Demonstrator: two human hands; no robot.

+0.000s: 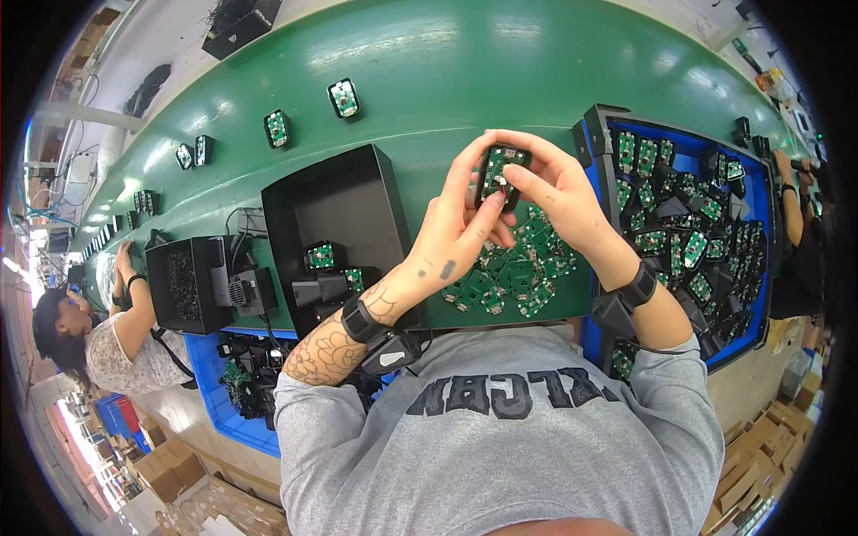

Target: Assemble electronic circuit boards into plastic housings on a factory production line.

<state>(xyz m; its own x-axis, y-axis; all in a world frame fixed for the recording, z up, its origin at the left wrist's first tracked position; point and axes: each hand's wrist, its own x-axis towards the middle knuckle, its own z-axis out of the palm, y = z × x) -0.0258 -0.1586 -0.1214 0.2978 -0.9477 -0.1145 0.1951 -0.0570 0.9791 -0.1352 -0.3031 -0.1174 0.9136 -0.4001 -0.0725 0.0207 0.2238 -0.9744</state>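
Head view shows the left hand (pixel 458 221) and right hand (pixel 565 198) together grasping a small black rectangular plastic case (pixel 525 157) with a green circuit board (pixel 493 167) inside, held over the smooth green tabletop (pixel 429 98), just beyond a loose pile of bare green circuit boards (pixel 523 272). Both thumbs meet near the board's lower end; good handling probably means backing the case with curled fingers, pressing evenly, and sparing the components.
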